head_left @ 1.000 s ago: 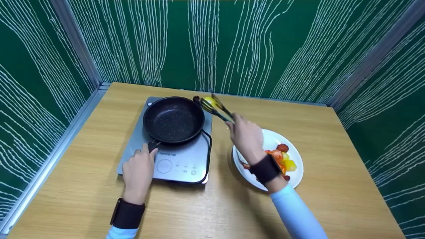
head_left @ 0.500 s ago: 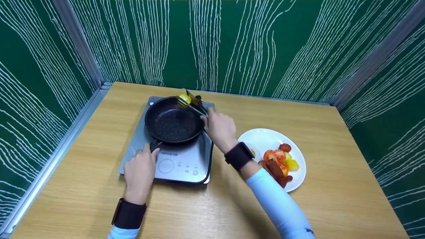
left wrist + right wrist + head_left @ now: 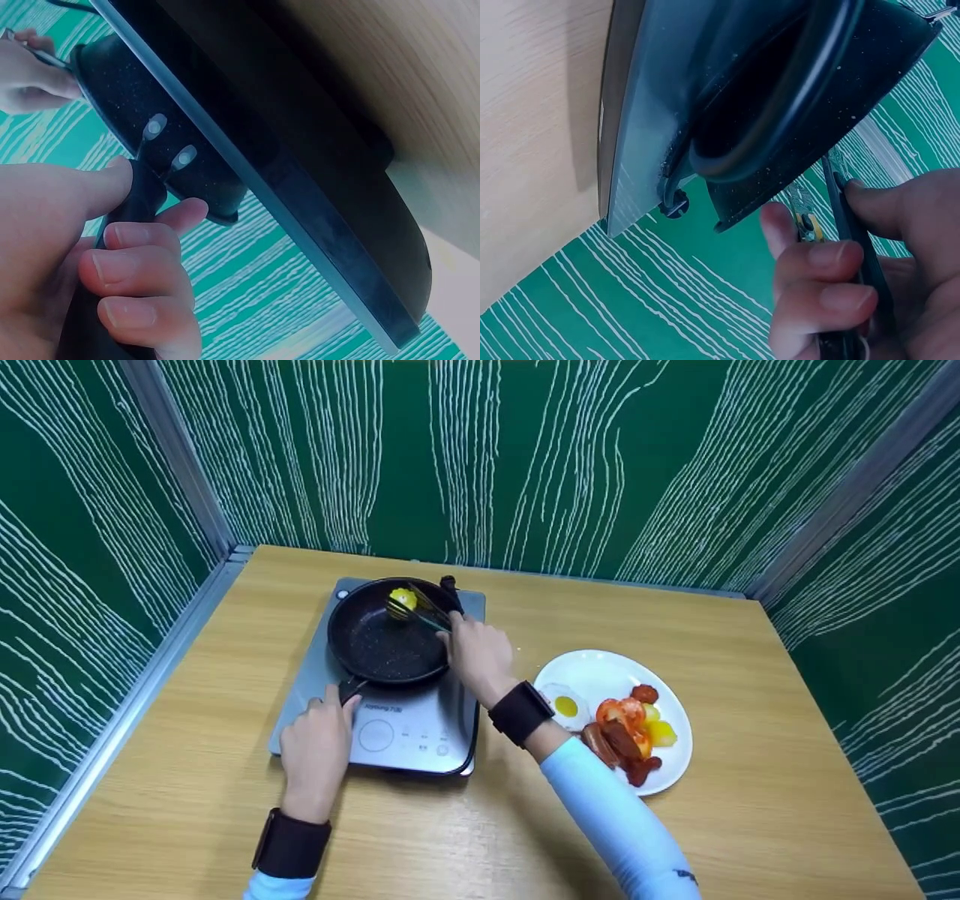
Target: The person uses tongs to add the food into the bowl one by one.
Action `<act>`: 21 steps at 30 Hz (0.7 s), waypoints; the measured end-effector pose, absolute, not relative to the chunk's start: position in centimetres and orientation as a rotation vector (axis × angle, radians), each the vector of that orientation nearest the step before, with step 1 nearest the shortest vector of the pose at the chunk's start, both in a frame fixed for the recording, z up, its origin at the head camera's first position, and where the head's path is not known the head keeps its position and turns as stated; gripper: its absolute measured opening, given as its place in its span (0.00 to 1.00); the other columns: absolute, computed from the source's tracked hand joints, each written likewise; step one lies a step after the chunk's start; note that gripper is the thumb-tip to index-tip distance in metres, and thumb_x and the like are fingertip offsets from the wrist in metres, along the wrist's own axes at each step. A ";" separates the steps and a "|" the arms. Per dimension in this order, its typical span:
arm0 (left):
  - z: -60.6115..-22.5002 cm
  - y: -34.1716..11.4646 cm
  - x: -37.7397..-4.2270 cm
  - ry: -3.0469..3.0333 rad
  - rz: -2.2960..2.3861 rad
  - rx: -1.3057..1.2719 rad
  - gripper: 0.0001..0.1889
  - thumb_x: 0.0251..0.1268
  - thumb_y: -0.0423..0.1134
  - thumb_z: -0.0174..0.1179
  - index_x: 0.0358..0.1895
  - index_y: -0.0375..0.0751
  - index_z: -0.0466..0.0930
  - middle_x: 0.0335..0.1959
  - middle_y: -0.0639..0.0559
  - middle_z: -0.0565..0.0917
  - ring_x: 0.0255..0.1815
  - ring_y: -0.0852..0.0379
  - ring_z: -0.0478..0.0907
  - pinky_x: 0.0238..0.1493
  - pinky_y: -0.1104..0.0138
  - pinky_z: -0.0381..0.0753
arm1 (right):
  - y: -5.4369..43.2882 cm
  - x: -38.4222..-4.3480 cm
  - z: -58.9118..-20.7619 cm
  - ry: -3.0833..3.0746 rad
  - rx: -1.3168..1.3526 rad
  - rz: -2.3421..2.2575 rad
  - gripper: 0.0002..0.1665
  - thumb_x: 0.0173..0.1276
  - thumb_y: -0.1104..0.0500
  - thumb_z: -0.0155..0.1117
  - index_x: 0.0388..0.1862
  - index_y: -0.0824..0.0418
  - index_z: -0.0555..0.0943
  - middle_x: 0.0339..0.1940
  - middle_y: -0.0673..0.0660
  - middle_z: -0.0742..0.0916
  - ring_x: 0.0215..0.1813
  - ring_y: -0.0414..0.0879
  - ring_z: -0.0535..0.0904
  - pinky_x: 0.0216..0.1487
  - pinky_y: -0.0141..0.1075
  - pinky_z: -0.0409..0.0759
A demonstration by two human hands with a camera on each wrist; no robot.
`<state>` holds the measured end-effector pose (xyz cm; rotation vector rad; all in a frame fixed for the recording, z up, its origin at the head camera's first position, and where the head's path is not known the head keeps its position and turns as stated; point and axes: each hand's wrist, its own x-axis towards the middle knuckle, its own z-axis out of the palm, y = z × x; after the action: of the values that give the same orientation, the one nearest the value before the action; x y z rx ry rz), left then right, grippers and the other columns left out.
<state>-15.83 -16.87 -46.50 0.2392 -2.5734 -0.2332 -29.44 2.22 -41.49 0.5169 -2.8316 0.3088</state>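
Note:
My left hand (image 3: 315,742) grips the handle (image 3: 124,225) of a black speckled frying pan (image 3: 386,652), thumb on top and fingers curled underneath in the left wrist view. The pan sits on a silver induction cooker (image 3: 412,735). Over the pan's far right rim, my right hand (image 3: 481,656) holds dark kitchen tongs (image 3: 851,232). Between the tong heads is a short yellow piece of corn cob (image 3: 403,600), low inside the pan near its back wall. The pan's side hides the corn in the right wrist view.
To the right stands a white plate (image 3: 592,664) with a fried egg (image 3: 566,707), sausages (image 3: 600,744), tomato slices (image 3: 621,711) and yellow chunks (image 3: 661,733). A black cable (image 3: 475,735) runs along the cooker's right edge. Green walls with white lines enclose the wooden table (image 3: 720,660).
The right hand has carried the corn in the tongs leftward, from beyond the pan's right rim to inside the pan. The left hand has kept its grip on the handle.

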 end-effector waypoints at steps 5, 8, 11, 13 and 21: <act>-46.5 -16.9 -15.8 -2.568 -0.216 0.235 0.21 0.75 0.50 0.59 0.45 0.30 0.80 0.20 0.37 0.80 0.13 0.42 0.78 0.14 0.54 0.74 | 1.9 -29.4 -41.4 -2.860 0.516 0.277 0.20 0.79 0.46 0.56 0.55 0.60 0.81 0.41 0.61 0.89 0.39 0.60 0.88 0.39 0.53 0.84; -46.4 -16.9 -15.8 -2.577 -0.224 0.237 0.21 0.75 0.50 0.59 0.45 0.30 0.80 0.20 0.37 0.80 0.13 0.42 0.78 0.15 0.54 0.74 | 1.8 -29.5 -41.5 -2.884 0.510 0.275 0.20 0.79 0.46 0.57 0.54 0.60 0.81 0.41 0.62 0.89 0.40 0.60 0.88 0.40 0.53 0.84; -46.5 -16.8 -15.8 -2.584 -0.240 0.234 0.21 0.75 0.50 0.59 0.47 0.30 0.80 0.20 0.37 0.81 0.14 0.42 0.78 0.15 0.54 0.74 | 1.9 -29.4 -41.6 -2.906 0.508 0.294 0.21 0.79 0.45 0.57 0.54 0.60 0.81 0.41 0.63 0.89 0.40 0.61 0.88 0.40 0.53 0.84; -46.5 -16.9 -15.8 -2.587 -0.249 0.234 0.21 0.75 0.50 0.59 0.48 0.30 0.80 0.21 0.37 0.81 0.14 0.42 0.78 0.15 0.53 0.74 | 2.0 -29.4 -41.6 -2.917 0.510 0.299 0.21 0.79 0.45 0.57 0.54 0.61 0.81 0.41 0.63 0.89 0.40 0.61 0.88 0.40 0.53 0.84; -46.4 -16.9 -15.8 -2.581 -0.262 0.228 0.21 0.75 0.49 0.60 0.48 0.30 0.80 0.21 0.37 0.81 0.15 0.41 0.79 0.16 0.52 0.75 | 2.1 -29.4 -41.9 -2.947 0.522 0.298 0.24 0.79 0.44 0.56 0.55 0.63 0.79 0.43 0.63 0.89 0.42 0.60 0.88 0.40 0.53 0.85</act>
<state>-15.77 -16.95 -46.44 0.2279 -2.5807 -0.2622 -29.43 2.12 -41.91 0.5223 -2.9466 0.2982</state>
